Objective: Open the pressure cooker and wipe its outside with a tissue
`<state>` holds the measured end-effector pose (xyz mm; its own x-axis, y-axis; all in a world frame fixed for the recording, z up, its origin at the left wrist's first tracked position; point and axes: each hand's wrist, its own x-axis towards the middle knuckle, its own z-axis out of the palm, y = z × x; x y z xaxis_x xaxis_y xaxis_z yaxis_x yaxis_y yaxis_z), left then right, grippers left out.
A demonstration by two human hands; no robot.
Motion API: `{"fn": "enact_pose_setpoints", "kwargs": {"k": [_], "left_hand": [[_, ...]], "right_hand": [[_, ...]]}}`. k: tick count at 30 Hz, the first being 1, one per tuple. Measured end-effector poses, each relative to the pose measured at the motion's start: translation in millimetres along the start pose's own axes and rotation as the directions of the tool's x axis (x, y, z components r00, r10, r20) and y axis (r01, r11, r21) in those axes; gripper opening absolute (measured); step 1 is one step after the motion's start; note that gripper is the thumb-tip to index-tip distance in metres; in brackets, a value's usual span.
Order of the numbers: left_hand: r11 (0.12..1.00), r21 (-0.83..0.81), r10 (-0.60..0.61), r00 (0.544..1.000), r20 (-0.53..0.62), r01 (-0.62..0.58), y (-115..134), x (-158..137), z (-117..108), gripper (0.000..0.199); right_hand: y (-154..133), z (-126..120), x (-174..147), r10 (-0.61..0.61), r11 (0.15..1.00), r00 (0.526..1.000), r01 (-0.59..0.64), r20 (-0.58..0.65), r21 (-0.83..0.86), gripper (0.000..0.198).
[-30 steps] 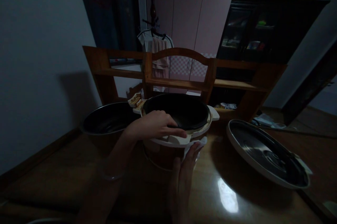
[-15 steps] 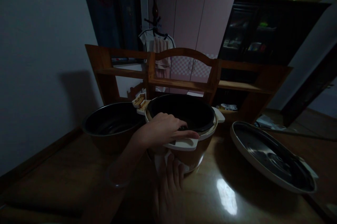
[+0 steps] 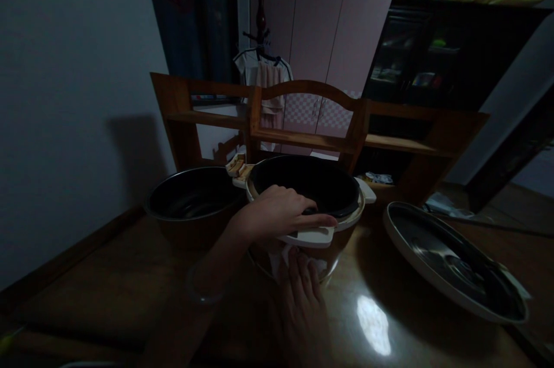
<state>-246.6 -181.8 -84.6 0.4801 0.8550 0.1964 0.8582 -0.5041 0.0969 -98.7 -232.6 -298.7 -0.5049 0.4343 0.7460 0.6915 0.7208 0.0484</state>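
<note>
A rice cooker (image 3: 341,244) with a dark inner opening and white handles stands on the table in front of me. My left hand (image 3: 281,209), with a bracelet at the wrist, is closed over its near rim. The fingers hook inside and the thumb lies along the white front handle (image 3: 312,236). Below that handle, my right hand (image 3: 300,287) presses a thin white cloth (image 3: 279,258), perhaps a tissue, against the cooker's outer wall. Its fingers lie close together over the cloth and hide part of it.
Left of the cooker is a dark inner pot (image 3: 190,198). The round lid (image 3: 454,264) lies at the right, its inner side up. A wooden shelf rack (image 3: 307,138) rises behind the cooker, and a wall (image 3: 78,97) is at the left.
My right hand has slid a little to the right along the cooker's wall, and more of the white cloth shows. The left hand keeps its hold. The whole view has shifted slightly.
</note>
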Motion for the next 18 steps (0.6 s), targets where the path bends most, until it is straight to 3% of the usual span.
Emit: {"fn": "enact_pose_setpoints", "kwargs": {"k": [3,5,7,9,12,18], "left_hand": [[1.0,0.001,-0.002,1.0,0.004,0.002,0,0,0,0.08],[1.0,0.013,-0.005,1.0,-0.001,0.005,0,0,0,0.081],[1.0,0.027,-0.008,1.0,-0.001,0.008,0,0,0,0.082],[0.999,0.043,-0.007,1.0,0.003,0.007,0,0,-1,0.081],[0.999,0.049,-0.003,1.0,0.004,0.003,1,1,0,0.079],[0.999,0.043,-0.023,1.0,0.01,0.023,2,0,-1,0.079]], "right_hand": [[14,-2,-12,0.031,0.999,0.999,-0.032,-0.022,-0.025,0.067],[21,-7,-15,0.168,0.986,0.986,-0.168,-0.008,-0.009,0.069],[24,-15,-13,0.336,0.94,0.942,-0.336,0.011,0.048,0.076],[22,-22,-6,0.431,0.896,0.902,-0.43,0.015,0.109,0.086],[10,-27,4,0.403,0.905,0.915,-0.402,0.018,0.137,0.091],[-2,-18,4,0.192,0.979,0.979,-0.196,0.065,0.051,0.095]]}}
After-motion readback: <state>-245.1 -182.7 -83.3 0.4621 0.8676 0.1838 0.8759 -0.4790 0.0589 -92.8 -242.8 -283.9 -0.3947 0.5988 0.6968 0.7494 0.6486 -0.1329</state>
